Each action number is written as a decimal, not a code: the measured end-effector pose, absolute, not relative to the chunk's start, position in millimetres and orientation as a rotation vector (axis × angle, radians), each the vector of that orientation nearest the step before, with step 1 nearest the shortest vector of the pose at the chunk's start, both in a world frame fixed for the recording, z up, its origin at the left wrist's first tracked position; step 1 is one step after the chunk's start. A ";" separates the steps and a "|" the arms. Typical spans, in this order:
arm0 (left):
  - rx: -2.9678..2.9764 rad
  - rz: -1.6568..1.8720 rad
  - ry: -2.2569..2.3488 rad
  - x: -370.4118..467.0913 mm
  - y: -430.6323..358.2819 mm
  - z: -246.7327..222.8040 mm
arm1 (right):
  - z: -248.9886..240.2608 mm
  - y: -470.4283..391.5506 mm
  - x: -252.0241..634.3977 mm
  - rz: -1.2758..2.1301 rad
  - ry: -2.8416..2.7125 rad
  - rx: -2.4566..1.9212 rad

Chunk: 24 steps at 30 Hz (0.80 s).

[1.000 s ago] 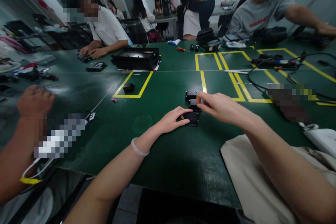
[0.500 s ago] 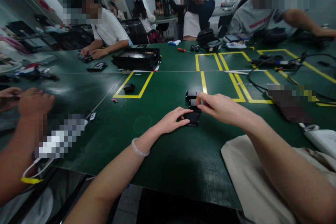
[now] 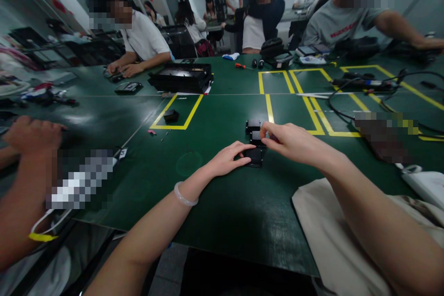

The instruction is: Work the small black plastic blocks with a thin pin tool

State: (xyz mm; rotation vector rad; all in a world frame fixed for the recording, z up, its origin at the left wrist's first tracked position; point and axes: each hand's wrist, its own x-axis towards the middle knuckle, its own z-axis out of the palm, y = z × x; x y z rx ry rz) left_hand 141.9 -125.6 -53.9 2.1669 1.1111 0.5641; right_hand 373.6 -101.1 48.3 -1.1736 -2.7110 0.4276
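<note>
Three small black rectangular parts stand close together in a row on the green table: a far part, a middle part and a near part. My left hand grips the near part, with the index finger along its far edge and the thumb at its left side. At the right end of the middle part, my right hand is closed in a pinch. Whatever lies between its fingertips is too small or hidden to make out.
A black tray-like housing sits farther back, and a small black block lies inside yellow tape. Beige cloth covers the right front edge. Cables spread at right. A co-worker's hand is at the left.
Both my hands and the black parts stay practically where they were. The co-worker's hand at left has shifted slightly left, and a person in the back has lowered an arm.
</note>
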 end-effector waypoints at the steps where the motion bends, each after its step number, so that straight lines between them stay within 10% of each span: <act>1: 2.165 0.564 1.111 141.9 -125.9 -53.7 | 48.4 -101.2 373.0 0.414 -2.708 -1.198; 24: 2.189 0.558 1.134 142.4 -127.7 -50.9 | 48.6 -103.2 371.5 0.459 -2.707 -1.135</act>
